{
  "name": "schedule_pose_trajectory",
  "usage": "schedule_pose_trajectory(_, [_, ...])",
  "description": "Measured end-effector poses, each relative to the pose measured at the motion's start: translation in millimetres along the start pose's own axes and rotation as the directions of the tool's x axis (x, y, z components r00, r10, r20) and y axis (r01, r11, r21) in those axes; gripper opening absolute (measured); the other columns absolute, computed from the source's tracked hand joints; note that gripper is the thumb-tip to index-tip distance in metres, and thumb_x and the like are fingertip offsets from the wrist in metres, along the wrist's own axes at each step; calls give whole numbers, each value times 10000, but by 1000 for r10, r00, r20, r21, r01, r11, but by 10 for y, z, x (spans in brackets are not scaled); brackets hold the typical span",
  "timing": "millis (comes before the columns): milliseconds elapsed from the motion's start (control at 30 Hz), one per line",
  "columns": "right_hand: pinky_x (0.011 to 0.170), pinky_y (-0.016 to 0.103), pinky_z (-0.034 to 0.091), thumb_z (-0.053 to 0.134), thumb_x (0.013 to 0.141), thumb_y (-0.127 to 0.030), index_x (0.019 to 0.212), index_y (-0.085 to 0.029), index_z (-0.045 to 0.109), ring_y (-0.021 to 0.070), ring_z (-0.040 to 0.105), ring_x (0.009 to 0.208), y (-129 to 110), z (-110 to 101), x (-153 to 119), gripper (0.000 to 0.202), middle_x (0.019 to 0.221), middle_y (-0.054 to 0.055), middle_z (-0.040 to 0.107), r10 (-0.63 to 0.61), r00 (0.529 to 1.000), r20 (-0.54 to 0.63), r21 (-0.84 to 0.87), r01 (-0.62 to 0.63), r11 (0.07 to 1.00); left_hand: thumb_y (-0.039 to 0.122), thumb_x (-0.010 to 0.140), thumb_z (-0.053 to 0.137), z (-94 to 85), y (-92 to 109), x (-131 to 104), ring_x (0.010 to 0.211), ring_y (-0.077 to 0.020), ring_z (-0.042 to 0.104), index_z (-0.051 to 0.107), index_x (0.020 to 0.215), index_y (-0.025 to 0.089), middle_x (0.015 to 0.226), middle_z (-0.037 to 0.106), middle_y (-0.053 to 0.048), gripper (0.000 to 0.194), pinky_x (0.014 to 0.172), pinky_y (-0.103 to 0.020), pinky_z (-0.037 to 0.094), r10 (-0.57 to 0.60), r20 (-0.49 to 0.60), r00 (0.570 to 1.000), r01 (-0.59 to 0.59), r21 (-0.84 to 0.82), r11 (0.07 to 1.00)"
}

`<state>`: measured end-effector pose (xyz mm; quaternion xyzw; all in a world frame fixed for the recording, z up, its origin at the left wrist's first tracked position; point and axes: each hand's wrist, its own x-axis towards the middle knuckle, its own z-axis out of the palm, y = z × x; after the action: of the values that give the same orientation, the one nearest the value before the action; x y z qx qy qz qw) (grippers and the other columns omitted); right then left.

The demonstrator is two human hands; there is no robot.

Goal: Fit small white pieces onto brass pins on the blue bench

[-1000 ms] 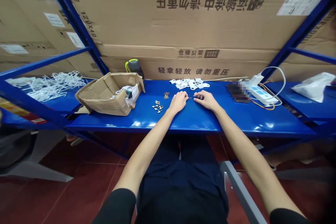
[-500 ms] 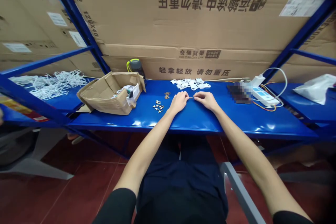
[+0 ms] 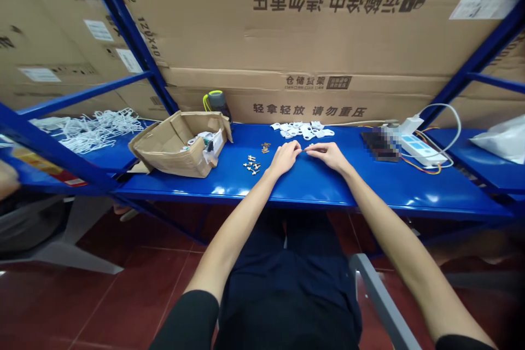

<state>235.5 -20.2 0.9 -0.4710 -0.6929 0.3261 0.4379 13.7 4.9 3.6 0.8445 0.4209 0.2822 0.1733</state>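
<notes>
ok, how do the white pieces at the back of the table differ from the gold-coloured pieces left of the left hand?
Colour: the white pieces are plain white; the gold-coloured pieces have a metallic look.
Size: each white piece looks broader; the gold-coloured ones are smaller and thinner.
Spread: the white pieces form a larger, overlapping pile; the gold-coloured ones make a small cluster.
Shared: both lie loose on the blue table.
</notes>
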Motion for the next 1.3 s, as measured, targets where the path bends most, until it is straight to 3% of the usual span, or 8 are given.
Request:
schedule_pose_trajectory(300, [929, 472, 625, 893, 730, -615, 998, -211, 850, 263, 750, 850, 7, -20, 25, 487, 1002, 86, 835, 24, 999, -47, 44, -22, 999, 246, 1094, 515, -32, 39, -9, 1177, -251, 643, 641, 1074, 247, 1177, 755, -36, 128, 1042, -378, 440, 4, 7, 1000, -3, -63, 998])
schedule_pose_trajectory(533, [1015, 494, 604, 878, 757, -624, 1030, -230, 872, 297, 770, 942, 25, -28, 3, 479, 1040, 77, 849, 34, 998, -53, 49, -32, 998, 283, 1089, 523, -26, 13, -6, 1163, -248, 654, 648, 1052, 249, 1150, 761, -35, 134, 1061, -383, 454, 12, -1, 1000, -12, -120, 993])
schedule_pose_trajectory(833, [1007, 474, 605, 866, 774, -621, 1024, -240, 867, 295, 777, 949, -27, 4, -21, 456, 1017, 68, 849, 23, 998, -62, 73, -19, 997, 299, 1085, 514, -15, -46, 19, 1068, -198, 705, 662, 1056, 214, 1098, 781, -33, 174, 1012, -304, 510, 83, -1, 997, -79, -296, 952])
schedule_pose_trajectory(1067, [921, 448, 615, 828, 816, -588, 944, -217, 831, 294, 778, 901, -102, 82, -4, 393, 980, 89, 838, -52, 979, -198, -14, 51, 999, 302, 1068, 550, 8, -75, 28, 976, -190, 706, 664, 983, 202, 1002, 775, -28, 174, 964, -302, 514, 49, -77, 996, -75, -385, 920])
schedule_pose_trajectory(1300, [994, 458, 596, 788, 857, -595, 973, -231, 846, 317, 777, 1027, -72, 123, -5, 386, 1041, 79, 844, -66, 991, -118, -73, 58, 996, 315, 1033, 624, 12, -71, 29, 997, -203, 720, 722, 995, 197, 1017, 794, -32, 159, 974, -311, 527, 49, -93, 995, -80, -382, 921])
